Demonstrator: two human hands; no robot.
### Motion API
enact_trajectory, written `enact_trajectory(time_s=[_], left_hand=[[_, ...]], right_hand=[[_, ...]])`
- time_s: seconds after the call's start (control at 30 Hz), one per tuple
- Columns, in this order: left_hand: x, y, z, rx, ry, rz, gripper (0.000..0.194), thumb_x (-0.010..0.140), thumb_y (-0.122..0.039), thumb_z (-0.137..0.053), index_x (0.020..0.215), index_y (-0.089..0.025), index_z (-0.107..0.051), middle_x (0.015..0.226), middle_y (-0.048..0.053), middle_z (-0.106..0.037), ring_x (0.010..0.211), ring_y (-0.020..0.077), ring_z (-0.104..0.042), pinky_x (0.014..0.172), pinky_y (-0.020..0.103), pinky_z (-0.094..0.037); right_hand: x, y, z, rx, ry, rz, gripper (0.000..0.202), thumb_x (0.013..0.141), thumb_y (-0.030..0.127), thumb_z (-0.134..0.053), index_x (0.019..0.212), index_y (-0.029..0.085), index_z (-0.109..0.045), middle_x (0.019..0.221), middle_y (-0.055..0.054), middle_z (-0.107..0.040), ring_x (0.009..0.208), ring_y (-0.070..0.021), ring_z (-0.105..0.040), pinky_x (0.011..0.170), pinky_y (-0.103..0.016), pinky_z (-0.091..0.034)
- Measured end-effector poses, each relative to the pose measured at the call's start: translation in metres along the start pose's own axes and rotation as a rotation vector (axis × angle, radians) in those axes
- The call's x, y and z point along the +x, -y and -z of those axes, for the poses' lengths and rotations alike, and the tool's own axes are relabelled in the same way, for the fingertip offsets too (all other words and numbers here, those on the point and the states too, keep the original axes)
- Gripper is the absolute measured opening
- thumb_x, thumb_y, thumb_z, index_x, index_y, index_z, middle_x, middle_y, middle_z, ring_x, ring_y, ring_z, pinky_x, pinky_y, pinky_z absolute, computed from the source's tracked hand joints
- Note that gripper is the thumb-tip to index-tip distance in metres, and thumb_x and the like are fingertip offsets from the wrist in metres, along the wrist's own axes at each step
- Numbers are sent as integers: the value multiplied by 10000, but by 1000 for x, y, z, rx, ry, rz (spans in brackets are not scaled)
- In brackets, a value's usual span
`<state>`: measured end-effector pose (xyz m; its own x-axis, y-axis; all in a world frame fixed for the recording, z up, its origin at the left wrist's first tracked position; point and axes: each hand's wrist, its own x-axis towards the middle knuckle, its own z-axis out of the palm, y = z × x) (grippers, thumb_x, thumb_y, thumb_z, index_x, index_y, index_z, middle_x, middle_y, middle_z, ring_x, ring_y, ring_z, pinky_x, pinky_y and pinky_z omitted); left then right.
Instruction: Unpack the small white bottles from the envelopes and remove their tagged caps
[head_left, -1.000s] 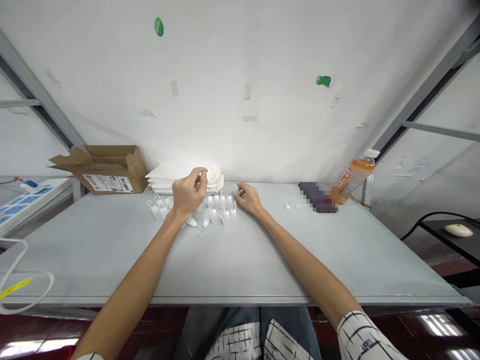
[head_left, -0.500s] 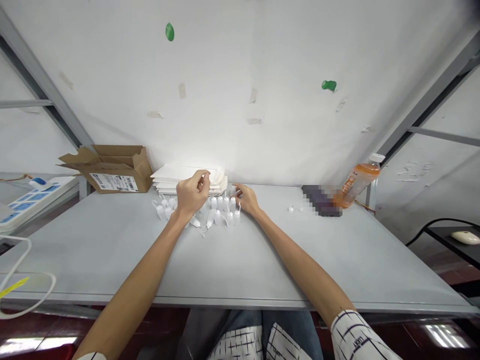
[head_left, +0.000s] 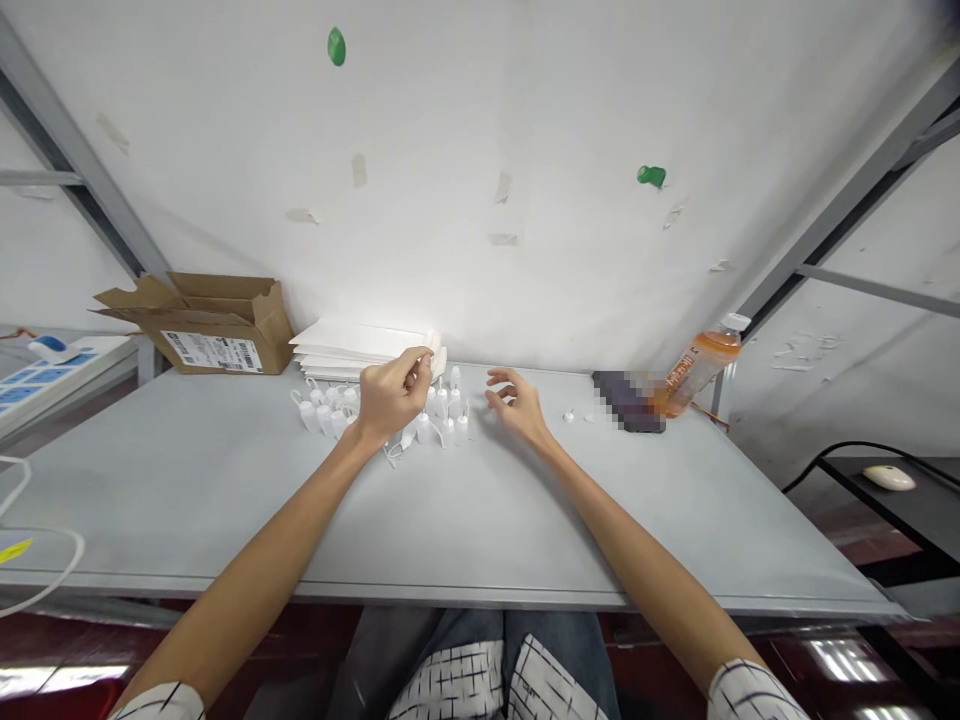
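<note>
Several small white plastic bottles (head_left: pixel 424 428), many with thin loops or spouts on top, stand and lie in a cluster on the grey table (head_left: pixel 480 530). Over the cluster is my left hand (head_left: pixel 394 395), its thumb and fingertips pinched together; whatever they may hold is hidden. To the right of the bottles, my right hand (head_left: pixel 519 405) hovers near the tabletop with curved fingers apart and nothing between them. A single bottle (head_left: pixel 455 377) stands at the back of the group. Farther right lies a small white cap-like piece (head_left: pixel 568 415).
Behind the bottles is a stack of white sheets or flat packs (head_left: pixel 337 345), beside an open cardboard box (head_left: pixel 225 330). On the right, an orange drink bottle (head_left: pixel 701 370) leans by a blurred dark object (head_left: pixel 622 400). A power strip (head_left: pixel 60 375) sits far left.
My right hand has drawn back to the right, away from the bottles, and its fingers have spread. My left hand stays pinched, slightly farther right over the cluster. The whole view has shifted a little.
</note>
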<state>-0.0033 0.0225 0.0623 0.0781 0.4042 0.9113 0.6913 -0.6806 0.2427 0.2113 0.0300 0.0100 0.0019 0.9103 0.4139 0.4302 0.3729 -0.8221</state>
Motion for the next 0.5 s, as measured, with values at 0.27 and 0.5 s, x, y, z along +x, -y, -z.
enact_trajectory(time_s=[0.27, 0.5], left_hand=[[-7, -16, -3, -55, -74, -144, 167, 860, -139, -499, 833, -168, -661, 479, -51, -571, 368, 56, -429, 418, 181, -324], [-20, -34, -1, -117, -153, -169, 161, 862, -148, -496, 847, -184, -652, 447, -61, -531, 347, 60, -410, 420, 192, -358]], right_hand=[[-28, 35, 11, 24, 333, -16, 356, 707, 300, -723, 1046, 199, -676, 1018, -47, -661, 610, -93, -579, 554, -229, -434], [-22, 26, -3, 56, 399, 2, 202, 699, 281, -719, 878, 191, -701, 1005, -37, -661, 610, -86, -562, 590, -232, -455]])
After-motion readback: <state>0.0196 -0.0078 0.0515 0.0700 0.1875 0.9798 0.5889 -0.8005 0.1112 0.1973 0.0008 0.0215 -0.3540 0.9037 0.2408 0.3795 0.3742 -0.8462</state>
